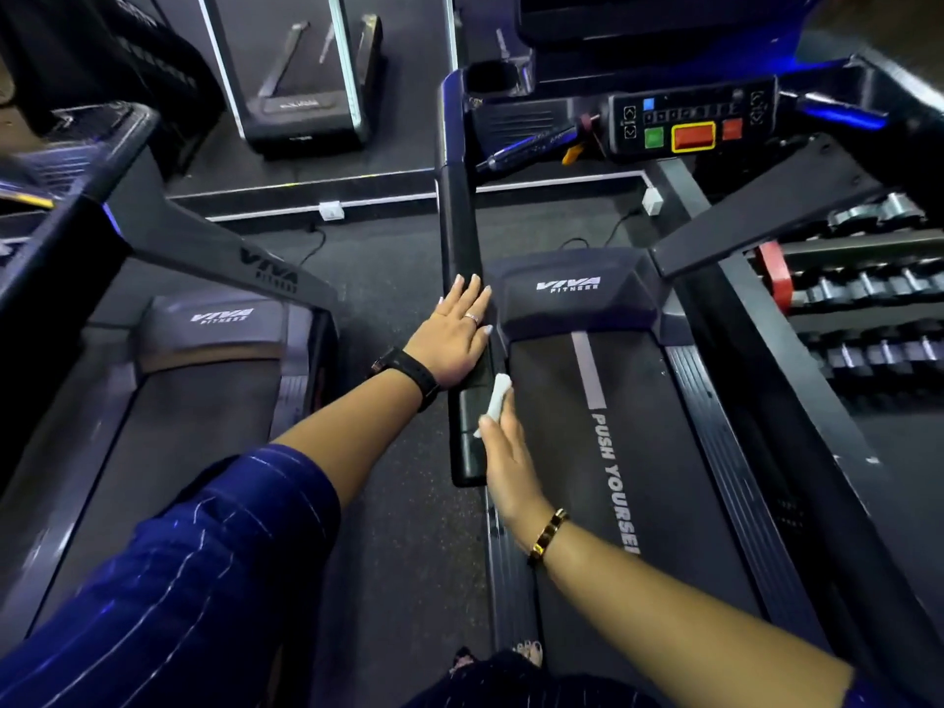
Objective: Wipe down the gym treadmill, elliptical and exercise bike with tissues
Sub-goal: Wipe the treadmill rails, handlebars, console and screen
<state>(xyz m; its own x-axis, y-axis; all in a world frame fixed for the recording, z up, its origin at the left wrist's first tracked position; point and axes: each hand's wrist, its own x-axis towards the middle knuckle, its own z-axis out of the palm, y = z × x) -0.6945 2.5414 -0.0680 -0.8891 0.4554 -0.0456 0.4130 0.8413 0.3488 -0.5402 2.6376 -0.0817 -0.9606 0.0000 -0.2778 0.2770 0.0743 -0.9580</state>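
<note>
Left hand is lying flat, fingers straight, on black padded treadmill handrail; right hand is gripping white folded tissue at rail's inner edge.

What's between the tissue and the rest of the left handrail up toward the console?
The left hand lies flat on the handrail just ahead of the tissue, which the right hand holds near the rail's near end. Past that hand, the rail looks bare up to the console.
</note>
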